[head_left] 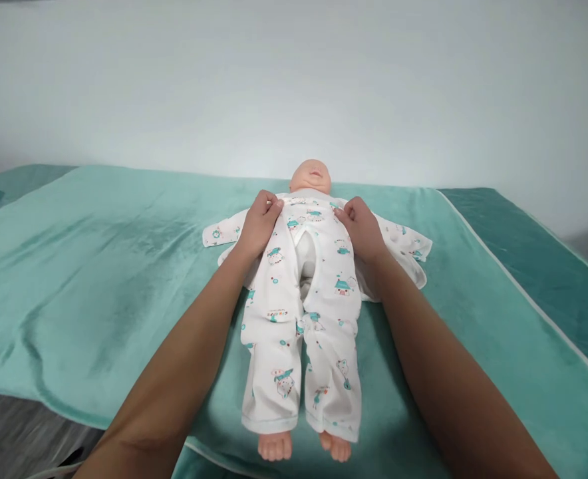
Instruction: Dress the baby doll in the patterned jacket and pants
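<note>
A baby doll (311,176) lies on its back, head away from me and bare feet toward me. White printed baby pants (331,293) cover its legs, with an open split at the crotch, and their waistband reaches up to the chest. Beneath them a matching baby shirt (398,243) spreads out on both sides. My left hand (261,223) pinches the pants' waistband at its left corner. On the other side, my right hand (358,229) has its fingers closed on the waistband's right corner.
A light green plush blanket (124,266) with some creases lies under the doll. Darker green cloth (533,266) shows at the right. A pale wall (294,86) stands behind, and grey floor (19,432) appears at lower left.
</note>
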Tool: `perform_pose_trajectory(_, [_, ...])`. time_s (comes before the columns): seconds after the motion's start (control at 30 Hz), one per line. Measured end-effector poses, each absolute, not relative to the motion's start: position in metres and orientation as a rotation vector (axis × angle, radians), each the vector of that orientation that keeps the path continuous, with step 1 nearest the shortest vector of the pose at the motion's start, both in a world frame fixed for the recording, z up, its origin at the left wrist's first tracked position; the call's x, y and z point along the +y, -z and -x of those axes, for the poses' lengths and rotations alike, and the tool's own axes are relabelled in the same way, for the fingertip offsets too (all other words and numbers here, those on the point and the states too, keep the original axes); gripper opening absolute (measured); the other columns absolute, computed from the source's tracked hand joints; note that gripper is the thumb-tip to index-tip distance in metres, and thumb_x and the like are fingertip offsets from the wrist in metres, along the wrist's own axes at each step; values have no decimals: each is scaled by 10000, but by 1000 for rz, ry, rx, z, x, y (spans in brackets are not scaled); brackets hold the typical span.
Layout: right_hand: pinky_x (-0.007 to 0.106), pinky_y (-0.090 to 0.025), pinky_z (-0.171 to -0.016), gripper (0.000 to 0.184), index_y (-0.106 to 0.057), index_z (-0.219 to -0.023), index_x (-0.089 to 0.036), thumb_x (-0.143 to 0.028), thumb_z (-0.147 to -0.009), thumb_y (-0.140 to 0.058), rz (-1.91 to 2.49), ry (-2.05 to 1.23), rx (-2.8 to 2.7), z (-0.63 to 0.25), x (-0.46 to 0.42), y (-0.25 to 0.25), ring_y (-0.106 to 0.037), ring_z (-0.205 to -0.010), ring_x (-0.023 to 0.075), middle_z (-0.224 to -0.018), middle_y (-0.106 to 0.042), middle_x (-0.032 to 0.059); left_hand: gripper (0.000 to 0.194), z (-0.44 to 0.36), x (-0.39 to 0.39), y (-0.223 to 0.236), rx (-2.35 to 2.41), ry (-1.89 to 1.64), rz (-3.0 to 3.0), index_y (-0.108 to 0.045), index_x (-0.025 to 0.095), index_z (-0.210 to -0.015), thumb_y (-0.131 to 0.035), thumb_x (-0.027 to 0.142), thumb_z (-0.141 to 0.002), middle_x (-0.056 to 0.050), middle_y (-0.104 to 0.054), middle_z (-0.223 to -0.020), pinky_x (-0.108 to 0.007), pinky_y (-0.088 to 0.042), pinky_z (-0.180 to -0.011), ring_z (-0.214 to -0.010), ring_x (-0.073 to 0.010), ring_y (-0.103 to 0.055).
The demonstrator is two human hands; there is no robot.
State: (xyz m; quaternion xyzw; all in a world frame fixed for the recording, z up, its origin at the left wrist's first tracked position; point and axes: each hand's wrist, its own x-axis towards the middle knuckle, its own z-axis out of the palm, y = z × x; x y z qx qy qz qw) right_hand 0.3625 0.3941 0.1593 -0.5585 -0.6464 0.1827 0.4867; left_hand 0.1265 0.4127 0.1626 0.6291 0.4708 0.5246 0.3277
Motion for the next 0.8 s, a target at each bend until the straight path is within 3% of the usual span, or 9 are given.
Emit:
perform_pose_trajectory(0.1, [326, -344, -644, 291, -429, -741, -255, -377, -916, -627, 1350, -439, -1487, -360, 401, -155, -394, -643, 167, -654, -428, -40, 198, -128, 422, -157, 1179, -1375, -1457, -564, 238, -846, -611, 415, -922, 38, -482, -626, -275, -300, -558, -548, -130, -396])
perform_pose_trajectory(0.23, [346, -427, -731, 240, -520, -795, -259, -436, -922, -621, 1252, -441, -1494, -357, 396, -156, -499, -737, 188, -769, -558, -7, 187, -124, 414, -160, 1181, -1382, -1476, -645, 217, -819, -683, 395, -861, 1, -606, -744, -282, -403, -653, -689, -154, -515])
perform_pose_trajectory(0.37, [426, -428, -959, 223, -553, -800, -264, -439, -926, -610, 1179, -308, -1647, -359, 395, -162, -560, -1023, 250, -1019, -652, 52, 158, -114, 404, -169, 1073, -1277, -1666, -653, 213, -838, -703, 363, -844, -53, -677, -1086, -308, -462, -855, -984, -203, -611])
perform_pose_trajectory(0.47, [477, -362, -1080, 271, -524, -753, -252, -441, -934, -594, 1138, -386, -1716, -361, 399, -165, -542, -1206, 272, -1231, -669, 49, 149, -108, 404, -175, 990, -1223, -1779, -618, 217, -843, -686, 348, -864, -67, -604, -1367, -340, -405, -1046, -1280, -243, -539])
perform_pose_trajectory(0.53, [471, -383, -1069, 342, -489, -707, -239, -471, -942, -577, 1107, -530, -1747, -362, 402, -167, -552, -1247, 271, -1329, -653, 37, 151, -107, 407, -177, 983, -1158, -1777, -600, 224, -856, -664, 357, -889, -67, -633, -1320, -360, -393, -1067, -1317, -249, -525])
perform_pose_trajectory(0.63, [438, -417, -1023, 424, -471, -656, -227, -527, -936, -577, 1079, -620, -1793, -365, 407, -168, -582, -1228, 275, -1326, -670, 31, 169, -108, 419, -178, 993, -1116, -1738, -592, 229, -844, -667, 372, -896, -46, -689, -1058, -345, -444, -957, -1159, -240, -601])
perform_pose_trajectory(0.7, [418, -435, -981, 419, -496, -662, -230, -542, -929, -576, 1099, -599, -1780, -366, 411, -168, -607, -1170, 275, -1224, -707, 35, 172, -108, 428, -179, 1026, -1115, -1720, -601, 228, -836, -690, 368, -880, -21, -661, -884, -313, -450, -821, -925, -209, -617])
perform_pose_trajectory(0.8, [377, -448, -858, 375, -518, -690, -236, -519, -933, -560, 1214, -523, -1732, -367, 417, -166, -624, -952, 247, -945, -707, 22, 154, -109, 441, -178, 1077, -1130, -1710, -609, 224, -811, -707, 330, -867, 9, -551, -709, -295, -386, -681, -670, -161, -493])
